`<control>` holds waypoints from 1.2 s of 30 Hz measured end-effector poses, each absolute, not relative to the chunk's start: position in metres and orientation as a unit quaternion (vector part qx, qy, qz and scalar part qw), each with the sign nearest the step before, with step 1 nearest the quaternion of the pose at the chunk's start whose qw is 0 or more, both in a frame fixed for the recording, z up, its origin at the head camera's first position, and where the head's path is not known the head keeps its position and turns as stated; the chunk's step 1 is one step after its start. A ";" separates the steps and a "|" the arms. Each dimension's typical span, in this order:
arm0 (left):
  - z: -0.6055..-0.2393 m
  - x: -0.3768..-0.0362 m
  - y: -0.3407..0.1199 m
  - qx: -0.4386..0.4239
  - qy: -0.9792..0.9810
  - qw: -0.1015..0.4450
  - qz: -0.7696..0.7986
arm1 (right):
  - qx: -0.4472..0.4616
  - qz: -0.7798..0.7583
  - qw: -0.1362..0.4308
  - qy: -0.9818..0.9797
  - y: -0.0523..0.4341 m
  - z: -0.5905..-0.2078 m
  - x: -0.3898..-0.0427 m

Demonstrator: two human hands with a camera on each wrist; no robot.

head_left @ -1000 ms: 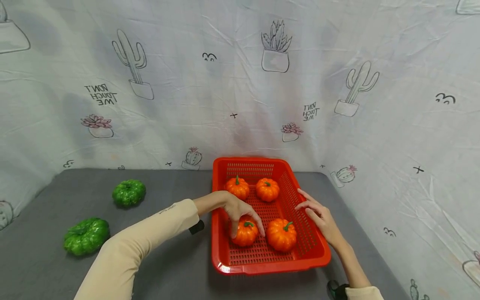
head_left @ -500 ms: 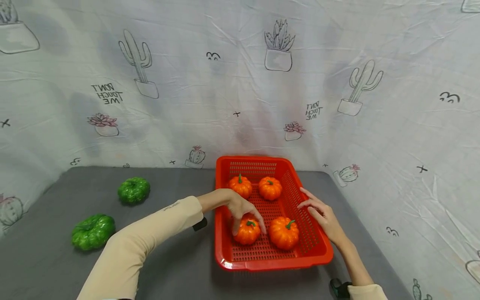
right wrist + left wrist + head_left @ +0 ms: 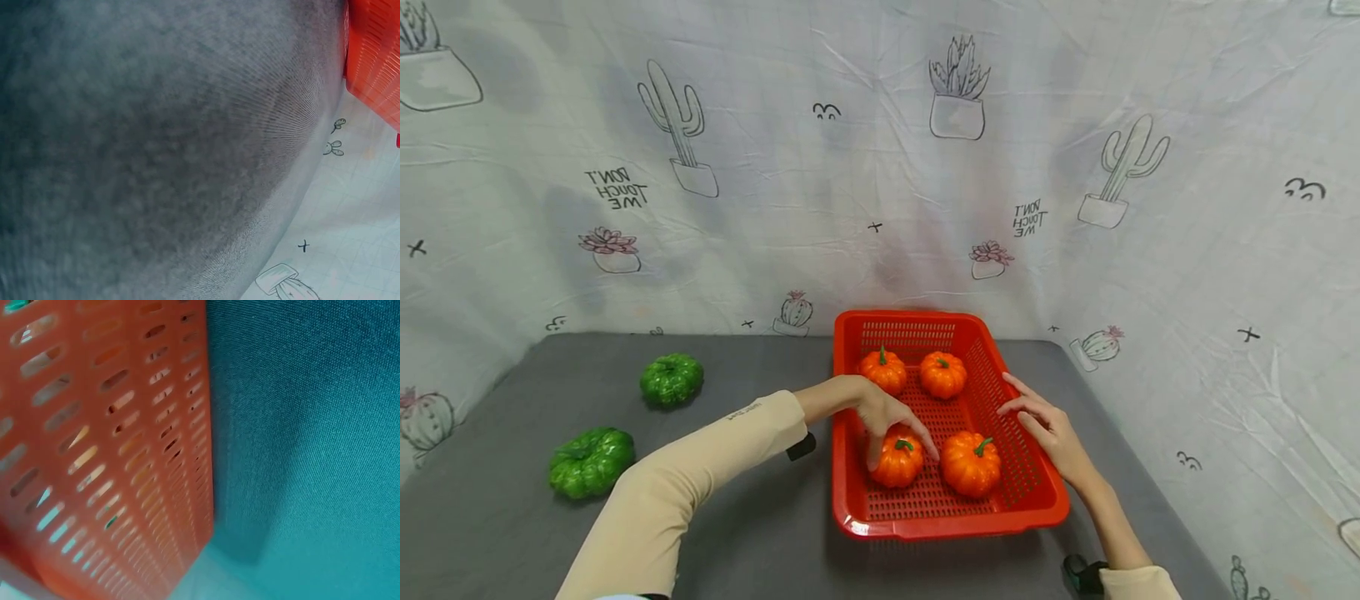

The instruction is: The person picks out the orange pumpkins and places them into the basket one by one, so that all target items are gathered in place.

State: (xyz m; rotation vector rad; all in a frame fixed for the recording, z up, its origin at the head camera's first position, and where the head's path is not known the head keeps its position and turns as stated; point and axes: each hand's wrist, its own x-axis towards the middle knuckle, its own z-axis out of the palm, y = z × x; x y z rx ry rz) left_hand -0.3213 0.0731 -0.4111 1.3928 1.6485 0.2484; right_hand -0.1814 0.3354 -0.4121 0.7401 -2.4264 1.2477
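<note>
A red plastic basket (image 3: 951,527) with slotted walls holds several orange pumpkins. My left hand (image 3: 880,408) reaches over its left side. The thumb and a finger straddle the front-left orange pumpkin (image 3: 898,467), with a small gap between finger and pumpkin on the right. A larger orange pumpkin (image 3: 970,467) sits just right of it. At the back are two more, a left pumpkin (image 3: 883,371) and a right pumpkin (image 3: 943,375). My right hand (image 3: 1051,433) rests at the basket's right rim, its fingers extended over the edge. The left wrist view shows the basket's slotted wall (image 3: 134,425).
On the left of the grey table (image 3: 760,517) lie two green pumpkins, a nearer green pumpkin (image 3: 591,462) and a farther green pumpkin (image 3: 672,380). A white cloth (image 3: 820,183) printed with cacti hangs behind and to the right.
The whole head view has shifted slightly. My left finger stands a little farther from the front-left pumpkin than before. The right hand stays at the rim.
</note>
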 end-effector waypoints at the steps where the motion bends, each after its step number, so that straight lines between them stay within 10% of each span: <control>1: -0.400 -0.315 0.068 0.555 0.681 0.466 0.109 | 0.261 0.432 0.154 -0.849 0.334 -0.410 -0.182; 6: -0.363 -0.298 0.045 0.532 0.725 0.403 0.174 | 0.248 0.403 0.143 -0.869 0.337 -0.408 -0.187; 14: -0.346 -0.289 0.008 0.500 0.819 0.133 0.248 | 0.246 0.360 0.101 -0.894 0.352 -0.396 -0.196; 22: -0.339 -0.271 -0.051 0.300 0.898 -0.066 0.315 | 0.181 0.283 0.142 -0.931 0.375 -0.377 -0.188; 36: -0.357 -0.263 -0.127 0.064 0.967 -0.193 0.151 | 0.091 0.082 0.220 -0.968 0.384 -0.361 -0.186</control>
